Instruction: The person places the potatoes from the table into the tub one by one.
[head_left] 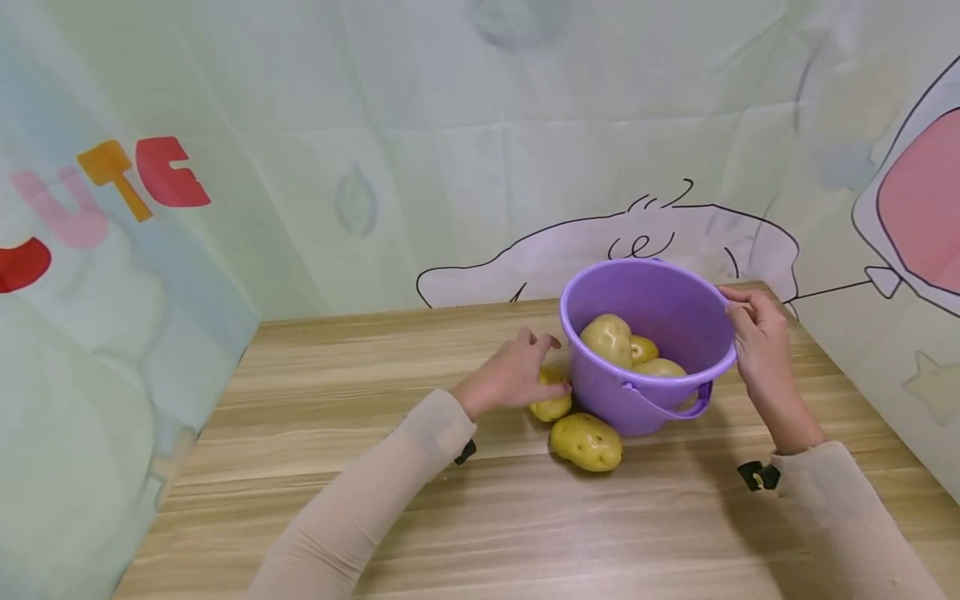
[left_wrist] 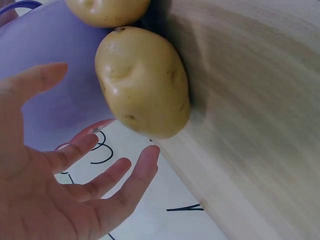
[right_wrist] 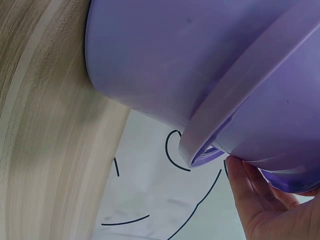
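Note:
A purple bucket [head_left: 603, 400] stands on the table, with several potatoes [head_left: 607, 340] inside. My right hand [head_left: 761, 329] grips the bucket's rim at its right side, fingers at the edge in the right wrist view. Left of the bucket, my left hand [head_left: 517, 375] reaches over a yellow potato [head_left: 551, 407], which it partly hides in the head view. The fingers are spread around that potato in the left wrist view, with a gap between them and its skin. Another potato [head_left: 587, 442] lies in front of the bucket, close to the first.
The bucket's handle [head_left: 675, 412] hangs down at its front. A wood-grain table [head_left: 315, 450] extends to the left and front. Behind it hangs a pale printed cloth [head_left: 315, 192] with cartoon drawings and letters. Black wrist straps [head_left: 759, 476] show at the sleeves.

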